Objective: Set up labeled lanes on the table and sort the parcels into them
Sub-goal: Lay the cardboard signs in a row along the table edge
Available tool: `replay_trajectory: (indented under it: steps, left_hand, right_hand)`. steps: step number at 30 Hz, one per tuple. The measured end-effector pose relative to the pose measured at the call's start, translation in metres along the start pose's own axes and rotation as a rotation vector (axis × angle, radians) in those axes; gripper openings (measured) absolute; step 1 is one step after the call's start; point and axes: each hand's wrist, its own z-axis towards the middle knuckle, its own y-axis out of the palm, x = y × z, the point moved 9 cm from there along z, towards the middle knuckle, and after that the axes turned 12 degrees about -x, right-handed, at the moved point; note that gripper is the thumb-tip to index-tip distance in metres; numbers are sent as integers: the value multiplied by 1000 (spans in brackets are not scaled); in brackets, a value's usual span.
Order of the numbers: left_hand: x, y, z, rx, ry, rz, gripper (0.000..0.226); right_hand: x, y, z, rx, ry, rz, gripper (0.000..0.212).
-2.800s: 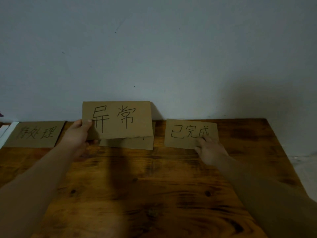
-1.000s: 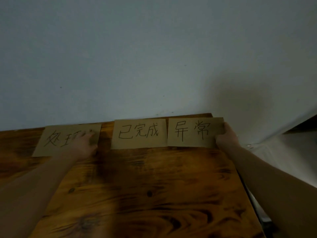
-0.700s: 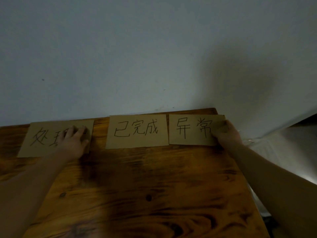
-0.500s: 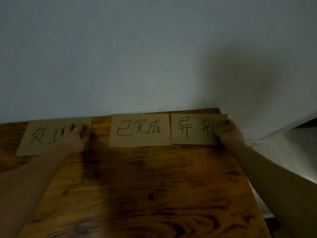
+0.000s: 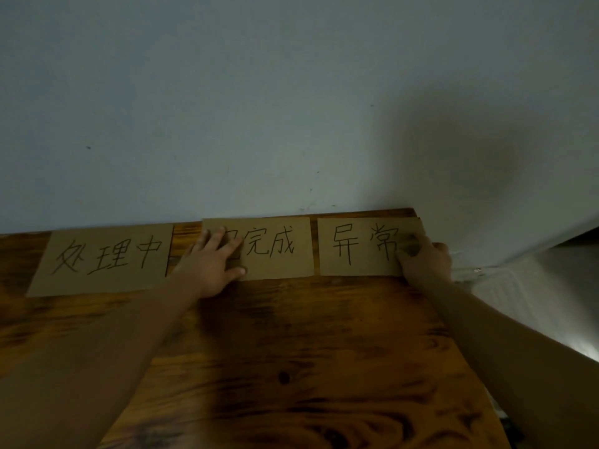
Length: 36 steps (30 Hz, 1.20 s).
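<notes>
Three brown cardboard label cards with handwritten characters lie in a row along the far edge of the wooden table [image 5: 291, 351], against the wall. The left card [image 5: 103, 259] lies untouched. My left hand [image 5: 214, 264] rests flat with straight fingers on the left end of the middle card [image 5: 278, 249], covering its first character. My right hand [image 5: 423, 259] holds the right end of the right card [image 5: 359, 247], fingers curled at its edge near the table's far right corner. No parcels are in view.
A pale wall [image 5: 259, 108] rises directly behind the cards. The table's right edge runs down from the far corner, with a light floor or surface [image 5: 534, 303] beyond it.
My left hand has left the left card and moved right onto the middle card. A small gap has opened between the middle and right cards. My right hand stays on the right card.
</notes>
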Motion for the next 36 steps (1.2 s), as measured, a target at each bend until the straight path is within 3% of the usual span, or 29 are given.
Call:
replay_trajectory:
  steps: [10,13,16,25,32,36]
  left_hand:
    - [-63,-1,-16,100,-54,-140,70]
    - [-114,3,-21,145,-204,-267,65]
    - [-157,19,-21,58,-287,-272,63]
    - [-204,25,-31,19,-331,-235,61]
    - [-173,10,-20,35,-292,-248,61]
    - [-196,15,-20,12,-315,-257,62]
  right_hand:
    - [-21,13,-8,-3,-38,-182,58]
    - [-42,29,-15,-56,-159,-369,65]
    - [-51,49,-16,-149,-189,-483,72]
    - [-57,56,-14,-169,-137,-454,74]
    - [-65,66,-17,-184,-148,-451,77]
    - [-63,65,-18,-192,-133,-450,77]
